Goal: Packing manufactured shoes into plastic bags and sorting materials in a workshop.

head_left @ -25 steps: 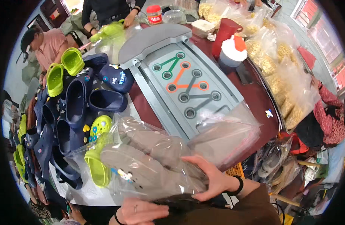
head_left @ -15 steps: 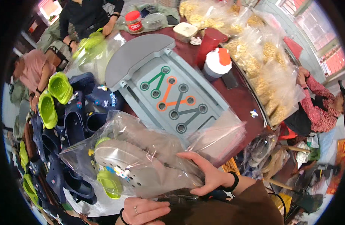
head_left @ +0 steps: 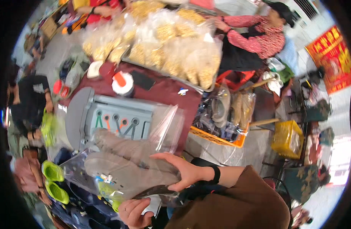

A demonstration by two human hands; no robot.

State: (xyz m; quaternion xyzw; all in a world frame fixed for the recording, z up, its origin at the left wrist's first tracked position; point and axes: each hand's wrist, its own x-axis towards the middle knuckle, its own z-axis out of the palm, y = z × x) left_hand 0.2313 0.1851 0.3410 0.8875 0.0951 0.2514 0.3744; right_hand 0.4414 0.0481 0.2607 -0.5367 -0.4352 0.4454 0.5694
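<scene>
A pair of grey clogs (head_left: 118, 171) lies inside a clear plastic bag (head_left: 74, 168), with a small white-and-blue charm on one clog. My right hand (head_left: 179, 170) grips the bagged clogs at their right end, thumb and fingers apart around them. By the lower edge of the bag is my left hand (head_left: 135, 212), wearing a ring, its fingers bent together; whatever they pinch is hidden. Beyond the clogs stands a grey plastic board (head_left: 145, 110) with coloured lines and round holes. Flat clear bags (head_left: 169, 129) lie over its right end.
Green clogs (head_left: 53, 171) and dark blue clogs (head_left: 80, 206) are heaped at left. Across the dark red table (head_left: 183, 105) stand a white-lidded cup (head_left: 122, 84) and a tray of filled bags (head_left: 168, 57). An orange crate (head_left: 217, 139) holds bagged shoes. Co-workers (head_left: 255, 38) sit around.
My view has swung to the right, bringing the crate and more floor into sight. The right hand still grips the bagged clogs; my left hand's fingers have curled near the bag's edge.
</scene>
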